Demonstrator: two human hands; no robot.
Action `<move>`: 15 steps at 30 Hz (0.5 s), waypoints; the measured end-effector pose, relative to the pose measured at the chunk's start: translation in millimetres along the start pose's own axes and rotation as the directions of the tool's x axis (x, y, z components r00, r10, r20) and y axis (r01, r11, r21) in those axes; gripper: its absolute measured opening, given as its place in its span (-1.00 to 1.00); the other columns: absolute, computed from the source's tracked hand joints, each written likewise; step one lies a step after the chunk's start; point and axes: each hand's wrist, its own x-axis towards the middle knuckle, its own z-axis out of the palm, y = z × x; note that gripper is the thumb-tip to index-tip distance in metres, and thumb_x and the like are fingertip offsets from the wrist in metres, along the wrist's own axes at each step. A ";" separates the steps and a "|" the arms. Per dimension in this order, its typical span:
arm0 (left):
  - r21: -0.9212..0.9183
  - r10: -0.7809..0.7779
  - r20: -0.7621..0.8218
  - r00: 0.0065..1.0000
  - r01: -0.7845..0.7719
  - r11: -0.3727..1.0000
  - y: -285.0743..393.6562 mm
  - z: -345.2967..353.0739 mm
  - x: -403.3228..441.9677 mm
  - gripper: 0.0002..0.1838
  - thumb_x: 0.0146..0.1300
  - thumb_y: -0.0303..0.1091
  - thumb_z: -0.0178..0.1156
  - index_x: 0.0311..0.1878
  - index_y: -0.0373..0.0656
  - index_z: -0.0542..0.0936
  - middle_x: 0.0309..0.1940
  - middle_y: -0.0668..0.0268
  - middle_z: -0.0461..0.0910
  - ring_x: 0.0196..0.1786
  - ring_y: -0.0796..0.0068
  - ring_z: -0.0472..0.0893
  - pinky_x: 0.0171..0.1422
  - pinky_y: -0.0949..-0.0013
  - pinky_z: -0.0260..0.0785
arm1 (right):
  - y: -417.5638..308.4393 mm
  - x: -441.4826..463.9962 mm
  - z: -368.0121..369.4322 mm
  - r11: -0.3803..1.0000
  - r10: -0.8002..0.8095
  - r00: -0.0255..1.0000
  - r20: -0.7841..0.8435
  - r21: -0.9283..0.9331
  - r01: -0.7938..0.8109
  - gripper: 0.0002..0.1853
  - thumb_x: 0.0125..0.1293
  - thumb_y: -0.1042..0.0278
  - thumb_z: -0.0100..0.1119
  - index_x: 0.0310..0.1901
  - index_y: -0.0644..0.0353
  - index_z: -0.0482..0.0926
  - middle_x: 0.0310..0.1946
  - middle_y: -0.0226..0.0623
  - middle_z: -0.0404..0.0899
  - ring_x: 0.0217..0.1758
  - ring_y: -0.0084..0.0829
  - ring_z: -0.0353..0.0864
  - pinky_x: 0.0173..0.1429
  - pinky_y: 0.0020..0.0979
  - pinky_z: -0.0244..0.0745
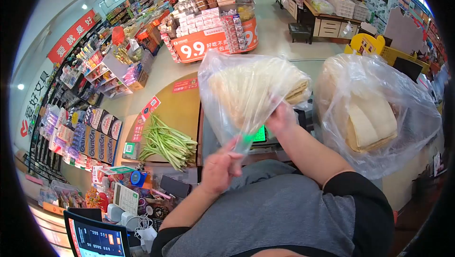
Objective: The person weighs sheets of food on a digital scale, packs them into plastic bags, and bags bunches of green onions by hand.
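A clear plastic bag (pixel 237 91) holding a stack of flat, pale yellow sheets lies over the scale, whose green display (pixel 259 134) shows just below it. My left hand (pixel 222 168) is closed on the gathered lower edge of this bag. At the bag's lower right, my right hand (pixel 281 118) has its fingers pressed round the plastic, near the open side where the sheets' folded edges show. A second, larger clear bag (pixel 403 91) with more folded pale sheets (pixel 372 119) sits to the right, touched by neither hand.
Left of the scale, a bunch of green stalks (pixel 168 142) lies on a round wooden board (pixel 187 98). A calculator (pixel 126 198), cables and a monitor (pixel 95 235) stand at the lower left. Beyond the counter are a display stand (pixel 204 43) and shelves.
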 end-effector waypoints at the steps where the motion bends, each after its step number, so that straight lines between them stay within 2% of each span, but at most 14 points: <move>1: -0.081 -0.146 -0.035 0.989 0.143 0.986 -14.8 5.7 -2.5 -0.65 0.46 -0.24 0.06 -0.08 -0.37 0.66 -0.29 0.18 0.71 -0.51 0.53 0.52 -0.37 0.47 0.41 | 4.6 18.0 1.7 0.999 -0.038 0.999 0.033 0.033 0.036 -0.41 0.41 0.28 0.14 0.40 0.33 0.29 0.30 0.06 0.46 0.31 -0.03 0.53 0.45 0.06 0.40; 2: -0.138 -0.312 -0.070 0.947 0.301 0.944 -19.5 8.6 -3.7 -0.67 0.44 -0.26 0.05 -0.10 -0.34 0.67 -0.40 0.24 0.68 -0.54 0.53 0.51 -0.37 0.49 0.40 | 8.6 36.7 4.6 0.998 -0.057 0.997 0.048 0.044 0.055 -0.42 0.41 0.28 0.15 0.39 0.33 0.30 0.29 0.04 0.47 0.31 -0.04 0.53 0.44 0.04 0.40; 5: 0.012 -0.430 0.005 0.903 0.430 0.903 -7.3 5.6 -12.4 -0.69 0.42 -0.25 -0.01 -0.26 -0.23 0.65 -0.54 0.30 0.56 -0.59 0.52 0.48 -0.45 0.49 0.36 | 14.2 86.0 -1.6 0.998 -0.064 0.998 0.021 -0.027 0.064 -0.44 0.39 0.30 0.17 0.36 0.32 0.34 0.25 -0.01 0.50 0.29 -0.08 0.54 0.43 -0.02 0.42; 7: -0.326 -0.252 0.200 0.947 0.306 0.894 2.8 -21.2 -16.2 -0.65 0.46 -0.19 -0.04 -0.42 -0.13 0.56 -0.60 0.32 0.49 -0.63 0.52 0.43 -0.54 0.46 0.30 | 12.3 104.4 -19.3 0.986 -0.014 0.999 -0.036 -0.164 0.008 -0.46 0.38 0.31 0.19 0.34 0.32 0.37 0.22 -0.04 0.52 0.27 -0.10 0.55 0.42 -0.06 0.42; 8: -0.368 -0.030 0.031 0.999 0.040 0.929 1.9 -34.8 -16.4 -0.60 0.52 -0.15 -0.07 -0.50 -0.05 0.45 -0.64 0.36 0.43 -0.68 0.53 0.36 -0.61 0.43 0.23 | 9.4 107.5 -32.1 0.966 0.020 0.997 -0.073 -0.256 -0.038 -0.47 0.38 0.32 0.19 0.33 0.31 0.38 0.21 -0.06 0.53 0.27 -0.11 0.55 0.41 -0.07 0.43; 9: -0.481 0.135 0.002 0.991 -0.117 0.869 5.7 -57.6 -9.4 -0.59 0.57 -0.09 -0.10 -0.44 -0.02 0.45 -0.63 0.42 0.41 -0.67 0.54 0.33 -0.55 0.44 0.23 | 5.7 106.5 -45.8 0.925 0.056 0.993 -0.105 -0.368 -0.091 -0.48 0.37 0.33 0.20 0.32 0.31 0.39 0.20 -0.08 0.54 0.26 -0.12 0.56 0.41 -0.09 0.43; 10: -0.573 0.152 -0.183 0.971 -0.231 0.787 22.9 -62.8 -5.8 -0.61 0.59 -0.05 -0.11 -0.38 0.00 0.45 -0.61 0.47 0.39 -0.63 0.57 0.32 -0.45 0.45 0.23 | 1.4 102.3 -59.8 0.869 0.086 0.988 -0.130 -0.475 -0.138 -0.49 0.37 0.33 0.21 0.31 0.31 0.40 0.18 -0.09 0.55 0.25 -0.13 0.56 0.40 -0.11 0.44; 11: -0.420 0.168 -0.326 0.930 -0.301 0.856 25.4 -76.8 1.6 -0.63 0.59 -0.04 -0.10 -0.35 0.02 0.45 -0.60 0.50 0.38 -0.59 0.61 0.30 -0.38 0.45 0.22 | -5.7 96.1 -72.2 0.799 0.111 0.983 -0.148 -0.575 -0.176 -0.49 0.36 0.34 0.22 0.30 0.31 0.41 0.17 -0.11 0.56 0.25 -0.14 0.56 0.40 -0.13 0.44; 12: -0.410 0.135 -0.393 0.909 -0.304 0.860 18.9 -99.8 9.2 -0.68 0.57 -0.08 -0.03 -0.35 0.03 0.45 -0.61 0.50 0.37 -0.59 0.62 0.31 -0.41 0.43 0.21 | -15.1 88.8 -84.3 0.700 0.122 0.983 -0.138 -0.690 -0.184 -0.50 0.36 0.34 0.22 0.29 0.30 0.43 0.16 -0.13 0.57 0.24 -0.15 0.57 0.39 -0.15 0.45; 13: -0.328 0.049 -0.457 0.888 -0.220 0.919 9.9 -118.1 9.8 -0.71 0.54 -0.14 -0.01 -0.35 0.02 0.44 -0.61 0.50 0.36 -0.59 0.62 0.32 -0.41 0.42 0.24 | -26.4 82.3 -93.6 0.569 0.129 0.985 -0.110 -0.805 -0.165 -0.51 0.35 0.35 0.23 0.27 0.30 0.44 0.14 -0.15 0.58 0.24 -0.16 0.57 0.39 -0.17 0.45; 14: -0.251 -0.024 -0.519 0.854 -0.126 0.960 3.1 -126.8 11.0 -0.75 0.52 -0.19 0.01 -0.35 0.01 0.43 -0.61 0.51 0.34 -0.59 0.61 0.33 -0.41 0.41 0.27 | -38.5 76.7 -99.6 0.345 0.119 0.993 -0.016 -0.937 -0.056 -0.52 0.35 0.36 0.24 0.26 0.30 0.45 0.13 -0.16 0.59 0.23 -0.17 0.57 0.38 -0.19 0.45; 15: -0.178 -0.058 -0.444 0.894 -0.024 0.984 -2.9 -123.8 8.1 -0.79 0.50 -0.23 0.01 -0.32 -0.01 0.46 -0.61 0.50 0.34 -0.58 0.62 0.33 -0.41 0.39 0.29 | -55.0 63.1 -98.9 0.036 0.102 0.990 0.097 -0.995 0.094 -0.53 0.34 0.36 0.24 0.25 0.30 0.46 0.12 -0.18 0.60 0.22 -0.18 0.58 0.38 -0.21 0.46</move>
